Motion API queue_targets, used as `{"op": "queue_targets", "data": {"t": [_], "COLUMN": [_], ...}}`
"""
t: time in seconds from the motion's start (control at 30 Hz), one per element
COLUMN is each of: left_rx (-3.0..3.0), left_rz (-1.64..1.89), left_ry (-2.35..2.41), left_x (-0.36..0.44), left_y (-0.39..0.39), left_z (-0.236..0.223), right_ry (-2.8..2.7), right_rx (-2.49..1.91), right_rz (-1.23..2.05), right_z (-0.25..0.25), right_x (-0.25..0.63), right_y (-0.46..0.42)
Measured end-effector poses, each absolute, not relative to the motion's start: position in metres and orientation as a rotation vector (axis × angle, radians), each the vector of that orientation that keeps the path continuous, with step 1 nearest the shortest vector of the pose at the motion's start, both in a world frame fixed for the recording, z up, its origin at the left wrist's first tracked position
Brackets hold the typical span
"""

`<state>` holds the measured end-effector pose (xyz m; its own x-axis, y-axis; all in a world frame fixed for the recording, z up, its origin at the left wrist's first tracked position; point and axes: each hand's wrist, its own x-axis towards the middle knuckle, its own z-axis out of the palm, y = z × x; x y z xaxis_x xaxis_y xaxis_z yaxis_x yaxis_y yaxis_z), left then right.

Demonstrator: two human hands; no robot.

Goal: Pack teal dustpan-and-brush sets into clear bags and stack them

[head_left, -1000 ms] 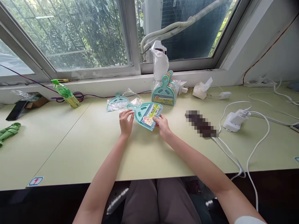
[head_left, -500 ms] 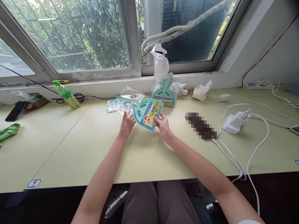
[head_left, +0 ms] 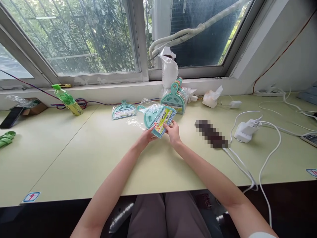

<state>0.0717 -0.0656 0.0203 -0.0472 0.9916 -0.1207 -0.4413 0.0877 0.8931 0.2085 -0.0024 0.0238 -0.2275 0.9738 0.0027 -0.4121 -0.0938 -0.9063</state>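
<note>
Between my two hands, above the table, is a teal mini dustpan set (head_left: 162, 119) with a yellow printed label and a striped brush edge. Clear plastic bag film (head_left: 136, 123) covers its handle end, which points up and left. My left hand (head_left: 146, 137) grips the lower left edge, fingers closed. At the lower right edge, my right hand (head_left: 174, 134) pinches the set with its thumb on the label. Another teal dustpan set (head_left: 124, 110) lies in clear film behind and to the left. A standing stack of dustpan sets (head_left: 173, 98) is just behind the held one.
A green-capped bottle (head_left: 68, 99) leans at the back left near coiled wires. To the right lie a pixelated dark object (head_left: 212, 134), a white charger (head_left: 246, 130) and looping white cables. Crumpled white paper (head_left: 213, 97) sits by the sill. Green items (head_left: 7, 138) lie far left.
My left hand has moved from the handle end to the set's lower left edge. The plastic film now reaches over more of the dustpan, and the view has shifted slightly.
</note>
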Motion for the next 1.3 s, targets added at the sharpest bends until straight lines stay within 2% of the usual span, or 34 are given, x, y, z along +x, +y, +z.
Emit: {"op": "queue_targets", "data": {"t": [0.13,0.37,0.63,0.87,1.03,1.1,1.23,1.3], "left_rx": [0.752,0.891,0.826,1.113,1.308,1.403,1.548,1.640], "left_rz": [1.421,1.176,1.448,0.939,0.698,0.768,1.402,1.580], "left_ry": [0.911,0.823,0.947,0.889,1.091,1.239,1.811,2.115], "left_x": [0.067,0.076,0.075,0.084,0.081,0.078,0.078,0.079], "left_y": [-0.065,-0.070,-0.065,-0.075,-0.082,-0.084,-0.086,-0.085], "left_z": [0.017,0.016,0.018,0.025,0.041,0.047,0.051,0.049], "right_ry": [-1.049,-1.129,-1.211,-1.235,-1.169,-1.167,-1.213,-1.248], "right_rx": [-0.774,-0.779,-0.779,-0.812,-0.847,-0.878,-0.894,-0.883], "right_rz": [1.560,1.513,1.474,1.401,1.367,1.340,1.290,1.286], "right_z": [0.028,0.039,0.038,0.039,0.035,0.033,0.030,0.029], "right_x": [0.208,0.213,0.213,0.215,0.215,0.215,0.213,0.211], "right_y": [-0.004,-0.003,0.003,0.003,0.004,0.005,0.004,0.001]}}
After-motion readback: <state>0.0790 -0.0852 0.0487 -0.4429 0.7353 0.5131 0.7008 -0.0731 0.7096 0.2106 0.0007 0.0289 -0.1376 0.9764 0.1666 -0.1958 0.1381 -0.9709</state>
